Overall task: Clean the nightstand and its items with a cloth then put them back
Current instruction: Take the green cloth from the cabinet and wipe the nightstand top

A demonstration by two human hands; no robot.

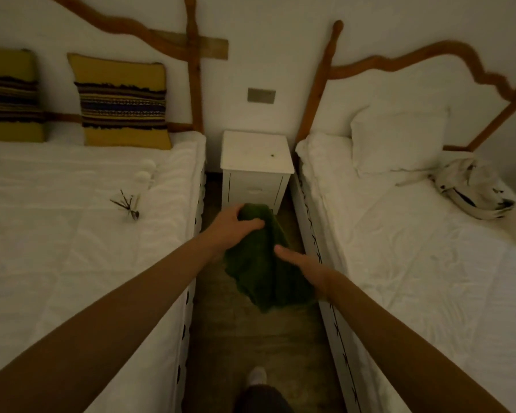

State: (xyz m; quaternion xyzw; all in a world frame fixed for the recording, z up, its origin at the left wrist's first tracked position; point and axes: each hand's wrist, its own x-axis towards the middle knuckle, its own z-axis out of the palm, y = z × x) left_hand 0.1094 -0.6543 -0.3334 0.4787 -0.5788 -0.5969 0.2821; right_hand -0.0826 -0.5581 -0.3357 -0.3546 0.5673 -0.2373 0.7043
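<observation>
Green cloth [261, 263]: held in air above floor, between two beds, in front of white nightstand [256, 162]. Left hand [236, 226] clamped on bunched upper end, fingers curled round fabric. Right hand [303, 268] flat against hanging part, fingers straight, not gripping. Judged soft, limp, light, thick-piled; best taken by bunched fold. Nightstand top: matte painted rectangle, bare except small dark speck [272, 155] near right edge.

Dim yellowish light, soft overall blur, wide-angle bending at edges, possibly motion smear
</observation>
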